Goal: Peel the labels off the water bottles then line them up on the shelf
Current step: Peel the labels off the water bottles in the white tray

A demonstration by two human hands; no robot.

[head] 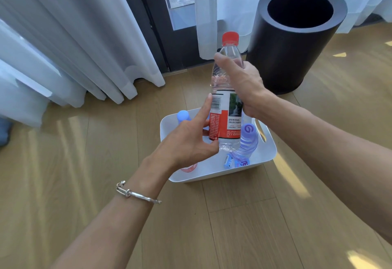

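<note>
A clear water bottle (224, 84) with a red cap is held upright above a white tub (269, 150). My right hand (244, 82) grips the bottle's upper body. Its red and white label (222, 118) with a barcode wraps the lower half. My left hand (191, 141) touches the label, with the index finger stretched up along its barcode edge and the thumb near the label's bottom. Inside the tub lie a bottle with a blue cap (183, 116), a blue-patterned bottle (247, 139) and a red-capped one (188, 168), partly hidden by my left hand.
A black round bin (292, 56) with an open top stands on the wooden floor to the right behind the tub. White curtains (74, 46) hang at the left and back, in front of a dark-framed glass door (167, 35). No shelf is in view.
</note>
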